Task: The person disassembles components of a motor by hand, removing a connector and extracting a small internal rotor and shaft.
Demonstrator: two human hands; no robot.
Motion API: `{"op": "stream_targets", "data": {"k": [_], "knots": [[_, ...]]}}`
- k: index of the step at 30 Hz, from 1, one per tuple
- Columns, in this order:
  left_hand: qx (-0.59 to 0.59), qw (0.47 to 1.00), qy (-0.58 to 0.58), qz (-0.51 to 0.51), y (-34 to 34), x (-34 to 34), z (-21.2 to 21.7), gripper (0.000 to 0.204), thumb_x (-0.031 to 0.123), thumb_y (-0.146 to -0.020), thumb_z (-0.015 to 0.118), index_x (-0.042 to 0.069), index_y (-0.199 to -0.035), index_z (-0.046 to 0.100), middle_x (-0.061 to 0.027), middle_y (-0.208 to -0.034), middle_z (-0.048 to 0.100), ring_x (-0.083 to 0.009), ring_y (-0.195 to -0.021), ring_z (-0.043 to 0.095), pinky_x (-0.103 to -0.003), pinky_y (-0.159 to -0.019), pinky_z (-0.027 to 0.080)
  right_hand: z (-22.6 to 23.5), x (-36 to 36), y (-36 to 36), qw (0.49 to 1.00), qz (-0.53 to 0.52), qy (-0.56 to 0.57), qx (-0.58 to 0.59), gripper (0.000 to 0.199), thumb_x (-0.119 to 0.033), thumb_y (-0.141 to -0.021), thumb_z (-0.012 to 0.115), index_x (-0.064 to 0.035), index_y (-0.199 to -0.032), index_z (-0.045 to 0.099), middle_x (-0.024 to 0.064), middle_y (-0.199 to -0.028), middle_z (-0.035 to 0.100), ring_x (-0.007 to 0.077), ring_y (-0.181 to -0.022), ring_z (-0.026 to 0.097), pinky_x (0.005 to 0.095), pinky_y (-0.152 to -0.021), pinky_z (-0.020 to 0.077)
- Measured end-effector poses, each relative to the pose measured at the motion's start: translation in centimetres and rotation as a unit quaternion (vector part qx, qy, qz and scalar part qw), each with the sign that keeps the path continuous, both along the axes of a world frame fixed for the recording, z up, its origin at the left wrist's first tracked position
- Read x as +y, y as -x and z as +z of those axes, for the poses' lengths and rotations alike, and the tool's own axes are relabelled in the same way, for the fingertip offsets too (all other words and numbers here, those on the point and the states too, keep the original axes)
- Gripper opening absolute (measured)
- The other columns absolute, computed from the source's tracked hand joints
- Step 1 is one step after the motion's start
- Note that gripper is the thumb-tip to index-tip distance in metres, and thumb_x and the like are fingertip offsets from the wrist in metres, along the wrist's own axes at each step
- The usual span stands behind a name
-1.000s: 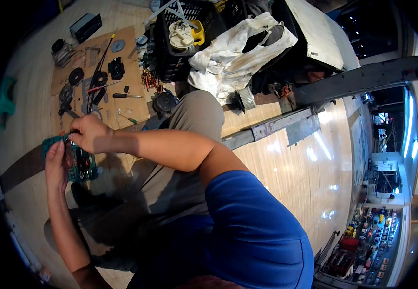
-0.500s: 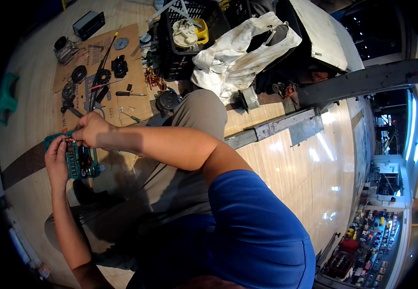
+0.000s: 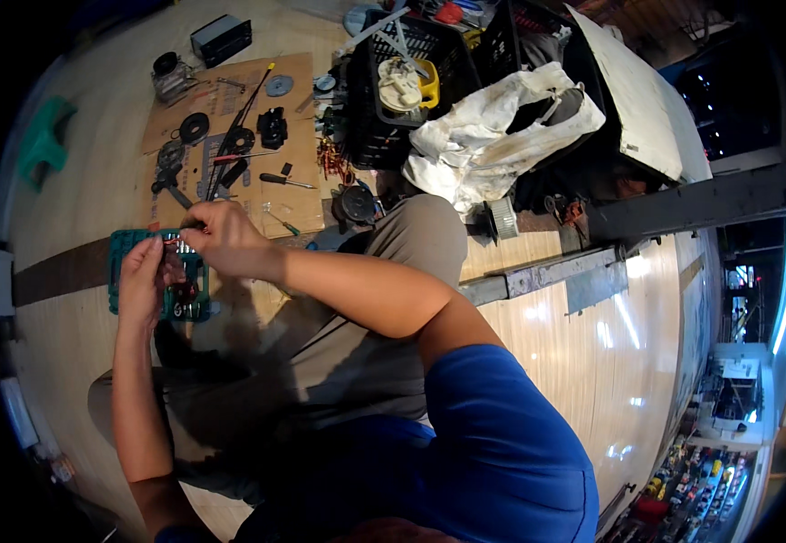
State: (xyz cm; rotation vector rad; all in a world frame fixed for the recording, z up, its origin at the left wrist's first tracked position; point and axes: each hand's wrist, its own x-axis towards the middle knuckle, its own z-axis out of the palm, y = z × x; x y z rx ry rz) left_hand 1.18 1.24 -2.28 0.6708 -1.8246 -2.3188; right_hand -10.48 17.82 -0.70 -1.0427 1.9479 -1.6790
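Over a green tool case on the floor, both my hands meet with fingertips close together. My left hand pinches one end of a small thin piece with a reddish and metallic look, too small to name. My right hand is closed at its other end, and something dark shows by its fingers. Several small metal tool pieces sit in the case, partly hidden by my hands. Just beyond lies a cardboard sheet bearing a screwdriver, a black ring and other dark parts.
Black crates stand at the far side, beside a stained white cloth. A fan wheel and a metal beam lie to the right. A green stool stands at the left. My bent knee is beside my right forearm.
The view has shifted, so the scene sits farther right and lower. My hands stay together over the case; my right hand has turned slightly and its fingers are curled more.
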Motion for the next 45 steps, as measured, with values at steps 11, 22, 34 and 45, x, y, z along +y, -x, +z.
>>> {"op": "stream_targets", "data": {"k": [11, 22, 34, 45], "knots": [[0.040, 0.995, 0.094, -0.004, -0.5, -1.2, -2.1, 0.023, 0.020, -0.098, 0.053, 0.000, -0.107, 0.061, -0.0037, -0.082, 0.064, -0.0113, -0.072, 0.059, -0.026, -0.069, 0.050, -1.4, -1.3, 0.6, 0.934, 0.077, -0.004, -0.348, 0.009, -0.008, -0.088, 0.062, -0.0022, -0.080, 0.062, 0.0032, -0.065, 0.059, 0.0110, -0.053, 0.052, 0.0244, -0.045, 0.0402], [0.083, 0.963, 0.252, -0.040, -0.6, -1.1, -1.2, 0.021, 0.015, -0.097, 0.053, -0.002, -0.106, 0.062, -0.0059, -0.089, 0.067, -0.0124, -0.076, 0.062, -0.028, -0.072, 0.051, -1.1, -0.9, 0.0, 0.880, 0.078, 0.041, -0.467, 0.002, -0.004, -0.090, 0.058, -0.0053, -0.092, 0.059, 0.0045, -0.070, 0.061, 0.0122, -0.052, 0.053, 0.0247, -0.043, 0.0387], [0.081, 0.978, 0.192, -0.030, -0.5, -0.9, -0.9, 0.027, 0.023, -0.095, 0.057, -0.001, -0.106, 0.064, -0.0048, -0.088, 0.066, -0.0118, -0.075, 0.061, -0.025, -0.071, 0.049, -0.6, -0.5, -0.1, 0.870, 0.134, 0.068, -0.469, 0.022, -0.005, -0.093, 0.053, -0.0043, -0.113, 0.059, 0.0017, -0.075, 0.061, 0.0091, -0.060, 0.057, 0.0212, -0.048, 0.0409], [0.142, 0.990, 0.004, -0.012, -0.9, 0.1, -0.3, 0.031, 0.031, -0.095, 0.058, 0.001, -0.101, 0.060, -0.0002, -0.076, 0.056, -0.0083, -0.065, 0.049, -0.021, -0.060, 0.038, -1.7, -0.7, -0.8, 0.799, 0.206, 0.090, -0.558, 0.010, -0.014, -0.096, 0.055, -0.0049, -0.099, 0.059, 0.0059, -0.075, 0.064, 0.0142, -0.056, 0.058, 0.0270, -0.044, 0.0421]]}}
